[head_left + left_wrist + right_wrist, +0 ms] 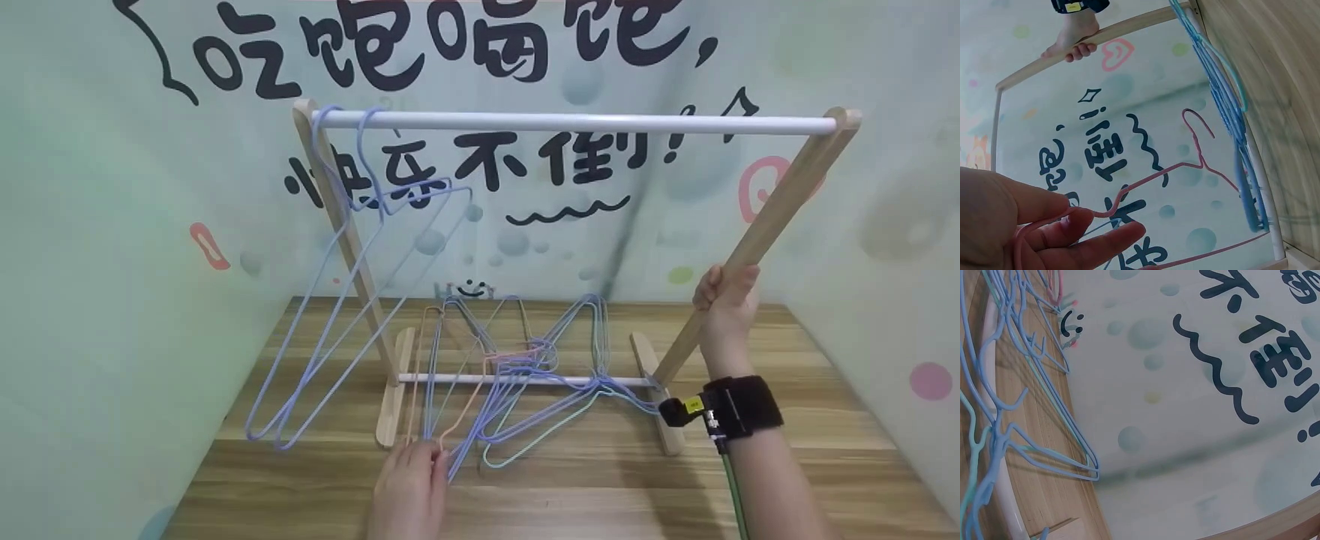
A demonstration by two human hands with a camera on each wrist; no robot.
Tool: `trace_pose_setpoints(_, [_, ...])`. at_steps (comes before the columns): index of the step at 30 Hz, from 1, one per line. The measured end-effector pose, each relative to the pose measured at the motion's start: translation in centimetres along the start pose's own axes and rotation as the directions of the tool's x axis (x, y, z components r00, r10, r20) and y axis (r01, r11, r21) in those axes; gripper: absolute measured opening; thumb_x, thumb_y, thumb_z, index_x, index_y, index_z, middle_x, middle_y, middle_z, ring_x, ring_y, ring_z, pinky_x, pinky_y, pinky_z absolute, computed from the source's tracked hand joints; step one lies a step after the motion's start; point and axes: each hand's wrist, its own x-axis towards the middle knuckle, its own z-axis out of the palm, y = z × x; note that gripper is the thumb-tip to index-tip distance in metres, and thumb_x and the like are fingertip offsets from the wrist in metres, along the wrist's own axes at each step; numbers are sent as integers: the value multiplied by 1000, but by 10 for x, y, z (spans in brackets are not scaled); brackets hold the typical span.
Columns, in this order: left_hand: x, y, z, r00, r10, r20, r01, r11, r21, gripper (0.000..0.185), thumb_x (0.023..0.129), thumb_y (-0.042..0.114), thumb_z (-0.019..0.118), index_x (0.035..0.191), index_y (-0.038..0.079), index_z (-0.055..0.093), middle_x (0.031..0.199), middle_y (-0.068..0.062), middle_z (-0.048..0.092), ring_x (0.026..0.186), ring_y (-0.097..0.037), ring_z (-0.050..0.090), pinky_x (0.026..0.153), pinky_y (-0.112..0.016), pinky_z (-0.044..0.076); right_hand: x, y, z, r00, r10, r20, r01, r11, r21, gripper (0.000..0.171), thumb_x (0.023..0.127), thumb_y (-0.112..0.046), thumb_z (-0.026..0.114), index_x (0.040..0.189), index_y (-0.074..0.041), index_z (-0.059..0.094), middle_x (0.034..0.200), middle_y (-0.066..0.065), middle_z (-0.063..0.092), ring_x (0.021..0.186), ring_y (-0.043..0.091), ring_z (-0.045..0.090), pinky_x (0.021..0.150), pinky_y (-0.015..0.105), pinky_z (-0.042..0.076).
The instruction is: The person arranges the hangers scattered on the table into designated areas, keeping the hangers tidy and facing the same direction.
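Seen from above and in front: a small wooden clothes rack (780,202) standing on a wood-grain surface (600,487), with a white top rail (577,122) running left to right across the upper half of the frame. Right hand (726,304) at centre right, fingers curled around the rack's slanted right leg, a black wrist strap with a small yellow label just below; label too small to read. Left hand (411,487) at bottom centre, fingers pinching the corner of a pink wire hanger (459,409) at the near edge of a tangled pile of hangers (525,375). In the left wrist view, pink hanger (1185,169) held between thumb and fingers (1100,239), long axis running from lower left towards the right, hook pointing up and away from the hand. Pile of blue, mint and pink wire lying on the surface at frame centre, draped over and under the rack's low white crossbar (450,379), long sides running mostly front to back. Two lilac hangers (352,300) hooked on the left end of the top rail, bodies slanting down towards the lower left. On the pale green wall behind, large black Chinese characters, top row cut off by the frame, lower row reading "快乐不倒!", a wavy line and a small smiley face beneath.
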Motion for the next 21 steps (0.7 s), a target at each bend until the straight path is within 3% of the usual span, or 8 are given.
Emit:
trace_pose_setpoints(4, [2, -1, -5, 997, 43, -66, -44, 999, -13, 6, 80, 7, 61, 79, 3, 57, 75, -5, 60, 71, -21, 57, 74, -41, 50, 0, 1, 0, 1000, -9, 2, 9, 1000, 9, 61, 71, -68, 43, 71, -8, 40, 58, 2, 29, 49, 12, 25, 45, 19, 20])
trace_pose_setpoints(10, [5, 0, -12, 985, 87, -147, -91, 996, -24, 34, 95, 28, 42, 79, 4, 59, 80, -5, 63, 72, -21, 60, 67, -36, 52, 1, 2, 0, 1000, -20, 6, 20, 1000, 4, 60, 74, -67, 41, 70, -8, 41, 57, 1, 30, 48, 12, 25, 45, 19, 20])
trace_pose_setpoints(14, [6, 1, -16, 975, 107, -195, -113, 993, -20, 33, 95, 28, 44, 79, 5, 61, 82, -6, 64, 74, -23, 62, 63, -34, 52, 1, 1, 0, 1000, -17, 2, 17, 1000, -5, 59, 75, -66, 40, 70, -8, 41, 57, 1, 30, 48, 12, 26, 45, 19, 21])
trace_pose_setpoints(21, [9, 7, -22, 964, 85, -253, -108, 991, -79, 33, 95, 27, 44, 78, 3, 61, 80, -8, 64, 70, -25, 63, 61, -32, 52, 0, 0, 2, 1000, 3, -13, -3, 1000, -14, 58, 76, -66, 37, 70, -8, 41, 57, 1, 31, 48, 11, 26, 45, 19, 21])
